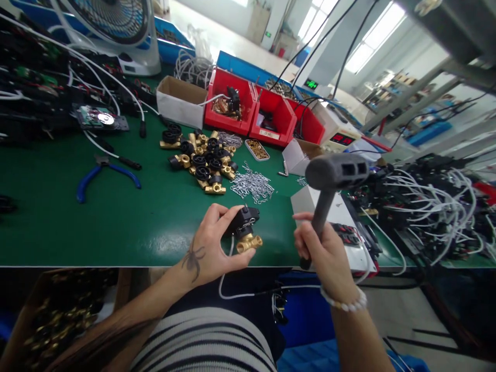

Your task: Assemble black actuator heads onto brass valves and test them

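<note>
My left hand [211,243] is closed around a brass valve with a black housing [244,225], near the front edge of the green table. From the housing a white cable [236,297] hangs below the edge. A black hammer [325,196] is gripped by its handle in my right hand [323,248], its head raised above the table to the right of the valve. Beyond my left hand lie a heap of silvery wire clips [253,183] and a cluster of brass fittings with black caps [205,160].
Blue-handled pliers [106,173] lie at left. Red bins [271,116] and a white carton [180,103] line the back, with a small tray of brass parts [257,150] before them. Tangled white cables [437,201] crowd the right. A fan [116,31] stands at back left.
</note>
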Available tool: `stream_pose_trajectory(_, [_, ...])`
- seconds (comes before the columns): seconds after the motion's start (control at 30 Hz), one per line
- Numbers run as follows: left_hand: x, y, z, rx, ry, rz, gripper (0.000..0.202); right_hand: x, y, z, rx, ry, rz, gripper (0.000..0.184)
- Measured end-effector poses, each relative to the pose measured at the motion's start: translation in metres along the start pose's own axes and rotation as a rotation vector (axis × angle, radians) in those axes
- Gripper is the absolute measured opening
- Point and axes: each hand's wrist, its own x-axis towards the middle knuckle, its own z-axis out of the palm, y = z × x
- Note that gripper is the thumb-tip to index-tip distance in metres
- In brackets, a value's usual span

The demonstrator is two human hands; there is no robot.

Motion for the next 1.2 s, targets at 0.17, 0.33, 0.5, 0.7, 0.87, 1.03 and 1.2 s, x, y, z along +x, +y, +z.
stream_pose_trajectory(0.17, [0.000, 0.001, 0.000, -0.038, -0.041, -0.008, 0.066, -0.029, -0.027, -0.030, 0.131, -0.035, 0.018, 0.039])
stream_pose_trajectory(0.33, [0.000, 0.000, 0.000, -0.014, -0.057, 0.028, 0.064, -0.031, -0.030, -0.033, -0.008, -0.143, 0.094, 0.042])
stream_pose_trajectory(0.5, [-0.001, -0.001, -0.002, -0.021, -0.080, 0.022, 0.065, -0.026, -0.038, -0.044, -0.287, -0.184, 0.081, 0.047])
stream_pose_trajectory(0.7, [-0.001, -0.001, -0.002, 0.006, -0.081, 0.056, 0.064, -0.029, -0.038, -0.039, -0.179, 0.104, -0.085, 0.044])
stream_pose_trajectory(0.87, [-0.002, -0.002, -0.004, -0.014, -0.098, 0.031, 0.065, -0.031, -0.036, -0.037, -0.405, -0.204, 0.005, 0.049])
stream_pose_trajectory(1.03, [0.000, 0.000, -0.004, 0.001, -0.096, 0.051, 0.064, -0.036, -0.033, -0.034, -0.169, 0.156, -0.107, 0.039])
stream_pose_trajectory(1.2, [0.001, -0.001, -0.003, -0.029, -0.104, 0.062, 0.064, -0.035, -0.032, -0.031, -0.468, -0.213, -0.077, 0.046])
